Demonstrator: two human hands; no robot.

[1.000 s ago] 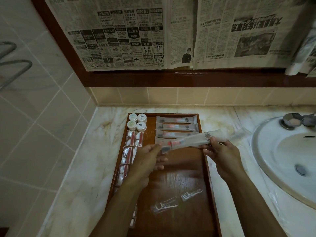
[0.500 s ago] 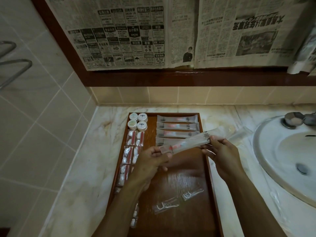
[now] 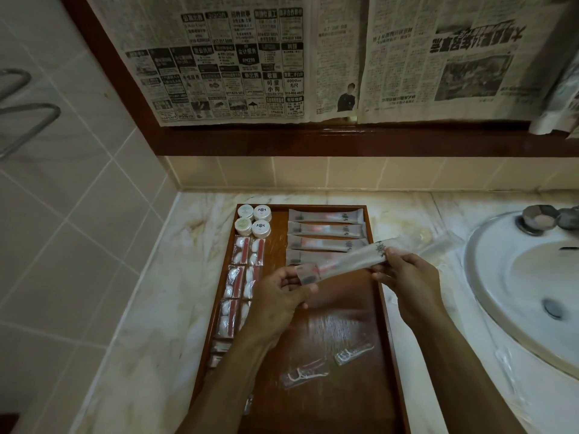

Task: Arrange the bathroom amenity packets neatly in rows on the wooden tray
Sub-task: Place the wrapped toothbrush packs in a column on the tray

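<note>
Two clear packets (image 3: 326,363) lie low on the tray (image 3: 383,308). At centre, left hand (image 3: 279,302) and right hand (image 3: 407,277) fingers pinch a long packet's (image 3: 347,261) ends above it. Four packets (image 3: 326,236) lie in rows beyond.

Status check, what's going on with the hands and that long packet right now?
Left hand and right hand pinch long packet ends. Held above wooden tray. Nothing blocking.
</note>
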